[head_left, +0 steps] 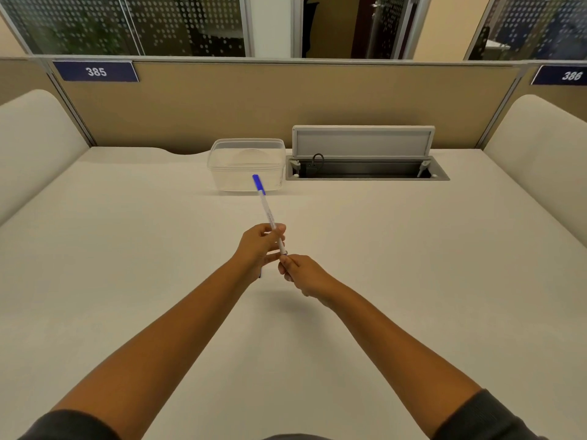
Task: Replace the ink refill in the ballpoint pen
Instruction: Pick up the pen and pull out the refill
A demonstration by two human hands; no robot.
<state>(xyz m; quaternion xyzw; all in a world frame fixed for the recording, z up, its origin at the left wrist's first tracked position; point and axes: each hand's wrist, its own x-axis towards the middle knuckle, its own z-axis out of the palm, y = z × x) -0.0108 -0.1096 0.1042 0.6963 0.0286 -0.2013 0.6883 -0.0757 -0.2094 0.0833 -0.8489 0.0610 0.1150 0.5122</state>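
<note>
A white ballpoint pen (pixel 266 209) with a blue cap at its far end is held above the desk, tilted away from me. My left hand (pixel 259 249) grips the barrel near its lower part between thumb and fingers. My right hand (pixel 301 274) pinches the pen's near end at the tip with thumb and forefinger. A small blue bit shows under my left hand, mostly hidden. I cannot tell whether the tip piece is loose or attached.
A transparent plastic container (pixel 246 163) stands at the back of the white desk (pixel 127 249). To its right is an open cable hatch (pixel 365 168) with a raised lid. Beige partition panels close the back and sides.
</note>
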